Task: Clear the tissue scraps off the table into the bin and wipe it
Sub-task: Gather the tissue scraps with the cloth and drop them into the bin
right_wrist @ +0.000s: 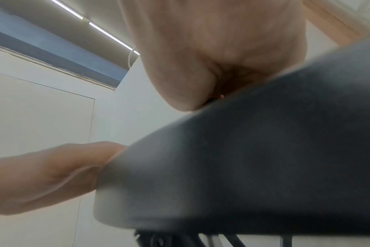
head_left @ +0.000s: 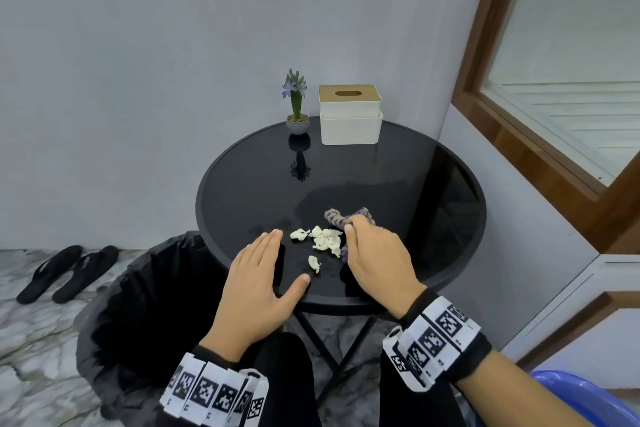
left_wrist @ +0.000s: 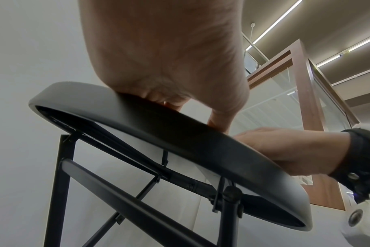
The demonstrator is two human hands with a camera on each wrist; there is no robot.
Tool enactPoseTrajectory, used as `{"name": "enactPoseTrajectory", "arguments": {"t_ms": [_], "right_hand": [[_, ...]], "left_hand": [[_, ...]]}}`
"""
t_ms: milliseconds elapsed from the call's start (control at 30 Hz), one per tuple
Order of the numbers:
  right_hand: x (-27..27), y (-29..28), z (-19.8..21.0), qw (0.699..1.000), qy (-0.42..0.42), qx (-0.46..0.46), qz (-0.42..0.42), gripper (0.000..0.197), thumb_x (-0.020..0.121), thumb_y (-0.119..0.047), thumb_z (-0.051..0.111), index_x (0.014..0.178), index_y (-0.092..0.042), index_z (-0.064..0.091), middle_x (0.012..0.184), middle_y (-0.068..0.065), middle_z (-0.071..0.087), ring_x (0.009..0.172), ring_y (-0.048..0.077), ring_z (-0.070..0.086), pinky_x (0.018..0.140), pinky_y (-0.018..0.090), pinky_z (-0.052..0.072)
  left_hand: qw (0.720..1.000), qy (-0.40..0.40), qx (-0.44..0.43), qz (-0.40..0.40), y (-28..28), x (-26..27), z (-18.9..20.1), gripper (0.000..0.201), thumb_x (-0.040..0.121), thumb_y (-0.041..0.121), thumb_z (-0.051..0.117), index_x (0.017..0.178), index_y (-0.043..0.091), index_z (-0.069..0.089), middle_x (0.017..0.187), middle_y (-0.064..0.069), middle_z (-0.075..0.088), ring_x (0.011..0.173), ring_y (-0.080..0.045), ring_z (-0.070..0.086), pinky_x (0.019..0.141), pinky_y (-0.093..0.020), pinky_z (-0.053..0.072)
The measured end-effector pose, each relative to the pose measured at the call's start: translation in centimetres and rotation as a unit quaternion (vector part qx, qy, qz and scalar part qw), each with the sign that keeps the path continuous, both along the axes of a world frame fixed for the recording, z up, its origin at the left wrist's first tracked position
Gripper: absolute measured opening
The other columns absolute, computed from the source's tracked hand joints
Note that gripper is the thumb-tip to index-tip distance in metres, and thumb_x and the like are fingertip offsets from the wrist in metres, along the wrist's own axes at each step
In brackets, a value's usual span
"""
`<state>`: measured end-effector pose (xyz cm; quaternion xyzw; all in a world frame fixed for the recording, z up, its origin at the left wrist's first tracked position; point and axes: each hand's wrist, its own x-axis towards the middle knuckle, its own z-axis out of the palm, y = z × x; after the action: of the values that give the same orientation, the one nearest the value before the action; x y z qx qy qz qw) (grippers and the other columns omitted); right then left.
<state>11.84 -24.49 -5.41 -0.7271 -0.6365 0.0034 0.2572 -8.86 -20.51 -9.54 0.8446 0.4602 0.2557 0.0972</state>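
Several white tissue scraps (head_left: 323,239) lie in a loose pile near the front of the round black glass table (head_left: 433,191); one scrap (head_left: 313,263) sits apart, closer to me. My right hand (head_left: 375,253) grips a purple-grey striped cloth (head_left: 349,217) just right of the pile. My left hand (head_left: 259,274) lies flat on the table with straight fingers, left of the scraps, touching none. A bin lined with a black bag (head_left: 145,305) stands below the table's left front edge. Both wrist views look up from under the table rim (left_wrist: 180,127), which hides scraps and cloth.
A small potted purple flower (head_left: 297,104) and a white tissue box with a wooden lid (head_left: 349,114) stand at the table's far edge. Black sandals (head_left: 65,272) lie on the marble floor at left. A blue plastic stool (head_left: 585,399) is at lower right.
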Motion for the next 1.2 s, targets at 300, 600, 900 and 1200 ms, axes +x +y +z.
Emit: {"name": "enactPoseTrajectory", "arguments": {"t_ms": [300,600,900,1200], "right_hand": [[-0.7,1.0,-1.3,0.991,0.132,0.011,0.007,0.024,0.099,-0.027,0.03,0.087,-0.018,0.047,0.093,-0.001,0.056,0.088,0.022,0.06,0.082,0.038,0.046],[-4.5,1.1,-0.9,0.988,0.152,0.0,0.013,0.018,0.1,-0.018,0.033,0.095,-0.011,0.049,0.104,0.003,0.052,0.099,0.024,0.053,0.082,0.029,0.038],[-8.4,3.4,-1.5,0.993,0.116,-0.028,0.019,0.021,0.097,-0.016,0.034,0.095,-0.007,0.054,0.104,0.008,0.056,0.11,0.025,0.048,0.103,0.043,0.039],[-11.5,4.3,0.3,0.988,0.145,0.024,0.045,0.03,0.093,-0.014,0.03,0.088,0.001,0.056,0.093,0.016,0.058,0.096,0.036,0.055,0.096,0.052,0.045]], "left_hand": [[1.0,-0.015,0.0,0.023,1.2,-2.6,-0.2,0.083,0.086,0.068,0.04,0.151,0.017,0.035,0.155,0.004,0.037,0.147,-0.012,0.024,0.12,-0.037,0.019],[0.999,-0.043,-0.003,0.018,1.5,-3.6,-0.9,0.077,0.091,0.063,0.037,0.152,0.017,0.032,0.159,0.006,0.029,0.149,-0.007,0.013,0.12,-0.025,0.002],[0.997,-0.072,-0.007,0.006,1.6,-4.2,-1.2,0.071,0.094,0.056,0.039,0.153,0.018,0.03,0.16,0.008,0.026,0.149,-0.004,0.01,0.121,-0.025,0.002],[0.992,-0.108,-0.047,0.033,2.5,-6.4,-1.4,0.071,0.094,0.056,0.042,0.153,0.019,0.028,0.161,0.01,0.021,0.149,0.0,0.002,0.122,-0.034,0.012]]}}
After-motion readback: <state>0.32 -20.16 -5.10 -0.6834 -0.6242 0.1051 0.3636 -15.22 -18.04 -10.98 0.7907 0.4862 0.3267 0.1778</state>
